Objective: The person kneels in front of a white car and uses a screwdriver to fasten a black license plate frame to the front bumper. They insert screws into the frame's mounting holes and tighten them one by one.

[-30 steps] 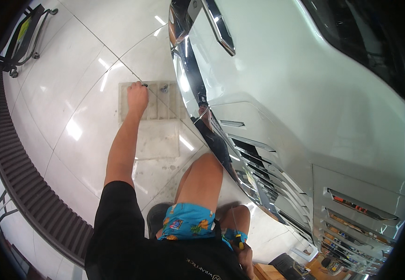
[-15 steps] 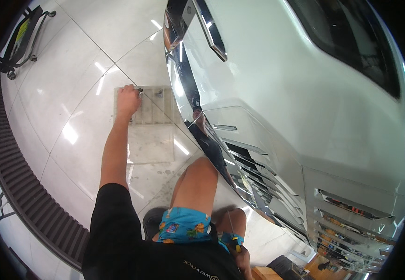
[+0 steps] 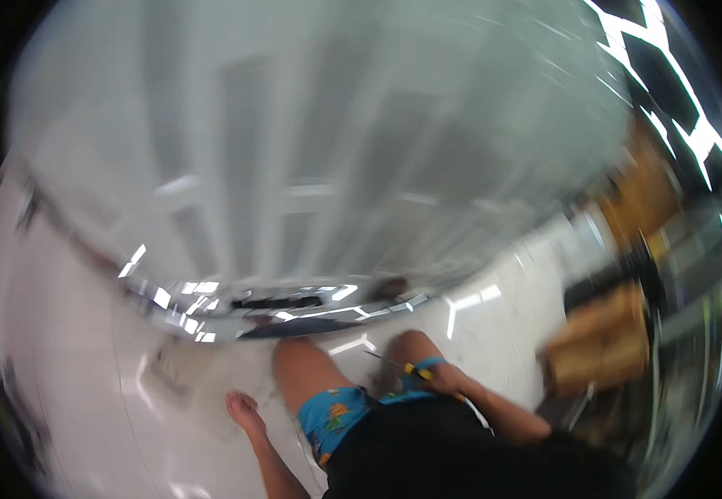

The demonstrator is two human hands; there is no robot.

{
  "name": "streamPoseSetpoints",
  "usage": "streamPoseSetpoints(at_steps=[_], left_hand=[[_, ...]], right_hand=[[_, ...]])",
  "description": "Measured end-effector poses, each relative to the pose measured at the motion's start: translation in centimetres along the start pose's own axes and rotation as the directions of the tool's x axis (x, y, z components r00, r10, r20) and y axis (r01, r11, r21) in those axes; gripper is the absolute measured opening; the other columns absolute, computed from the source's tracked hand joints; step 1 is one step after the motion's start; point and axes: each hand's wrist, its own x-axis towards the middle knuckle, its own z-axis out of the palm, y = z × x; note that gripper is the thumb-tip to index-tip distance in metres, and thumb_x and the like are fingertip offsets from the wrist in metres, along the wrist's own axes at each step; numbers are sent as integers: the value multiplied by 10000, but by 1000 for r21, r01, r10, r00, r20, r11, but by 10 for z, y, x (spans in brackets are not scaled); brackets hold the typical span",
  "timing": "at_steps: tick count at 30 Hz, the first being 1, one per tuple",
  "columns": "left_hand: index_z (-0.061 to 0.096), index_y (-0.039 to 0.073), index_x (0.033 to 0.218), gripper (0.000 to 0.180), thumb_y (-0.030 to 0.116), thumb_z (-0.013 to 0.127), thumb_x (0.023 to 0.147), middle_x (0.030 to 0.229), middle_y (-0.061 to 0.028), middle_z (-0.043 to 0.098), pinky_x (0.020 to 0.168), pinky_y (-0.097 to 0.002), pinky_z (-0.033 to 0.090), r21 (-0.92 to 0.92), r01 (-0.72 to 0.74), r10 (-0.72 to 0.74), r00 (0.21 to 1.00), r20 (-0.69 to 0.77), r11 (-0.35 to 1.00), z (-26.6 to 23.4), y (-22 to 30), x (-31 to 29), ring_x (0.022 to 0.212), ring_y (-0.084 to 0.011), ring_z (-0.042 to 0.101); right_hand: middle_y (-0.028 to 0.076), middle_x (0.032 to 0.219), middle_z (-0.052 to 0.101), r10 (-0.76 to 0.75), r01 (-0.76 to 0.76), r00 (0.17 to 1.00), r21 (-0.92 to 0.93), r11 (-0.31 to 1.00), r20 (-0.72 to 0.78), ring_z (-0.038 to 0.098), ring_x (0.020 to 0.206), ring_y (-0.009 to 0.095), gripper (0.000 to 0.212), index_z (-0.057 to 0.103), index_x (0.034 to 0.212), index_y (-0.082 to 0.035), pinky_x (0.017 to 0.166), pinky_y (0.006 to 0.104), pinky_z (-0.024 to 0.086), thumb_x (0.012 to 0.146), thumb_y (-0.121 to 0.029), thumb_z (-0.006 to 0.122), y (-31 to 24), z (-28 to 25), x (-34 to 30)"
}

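While the right hand (image 3: 448, 381) grips the slim screwdriver with a black-and-yellow handle (image 3: 419, 372) by the right knee (image 3: 413, 343), shaft pointing left, the left hand (image 3: 243, 407) looks loosely curled; too blurred to tell if it's holding anything. Pale, rectangular, tray-like shape (image 3: 170, 370) on floor, ahead-left of it. Keep tip clear of the glossy white curved vehicle panel (image 3: 294, 150) ahead.

The pale, glossy tiled floor (image 3: 78, 374) carries 1 blurred beige tray (image 3: 165, 366), lying toward its left edge. By its right edge sits 1 brown wooden box (image 3: 598, 341), footing unclear.
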Motion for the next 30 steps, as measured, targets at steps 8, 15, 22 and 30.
streamPoseSetpoints(at_steps=[8, 15, 22, 30], left_hand=[[661, 36, 1112, 103, 93, 658, 1027, 831, -5, 621, 565, -226, 384, 431, 51, -326, 736, 594, 901, 130, 14, -98, 657, -60, 506], [669, -16, 1200, 251, 189, 641, 1058, 892, -31, 630, 602, -240, 415, 532, 267, -592, 455, 665, 803, 239, 38, -166, 697, -88, 530], [610, -9, 1224, 264, 210, 614, 1077, 966, -5, 559, 704, -248, 424, 448, 488, -630, 314, 711, 749, 306, 4, -212, 809, -96, 501], [616, -6, 1242, 301, 259, 573, 1107, 1021, -31, 620, 755, -242, 480, 384, 462, -561, 342, 754, 799, 359, 3, -229, 873, -116, 585]], right_hand=[[243, 1104, 717, -6, 54, 978, 222, 974, -210, 680, 1062, 402, 565, 716, 1225, -52, 928, 482, 517, 867, -487, 763, 30, 31, -56], [233, 1004, 723, 138, 102, 920, 563, 820, -367, 690, 974, 397, 499, 712, 1141, -30, 854, 470, 518, 903, -468, 737, 51, 58, -113], [87, 792, 615, 170, 388, 837, 783, 486, -521, 567, 762, 185, 392, 676, 1046, -14, 731, 346, 476, 914, -362, 796, 40, 65, -164], [76, 721, 567, 101, 417, 863, 812, 409, -494, 505, 677, 143, 375, 650, 1024, -10, 628, 325, 437, 891, -312, 828, 37, 61, -181]])
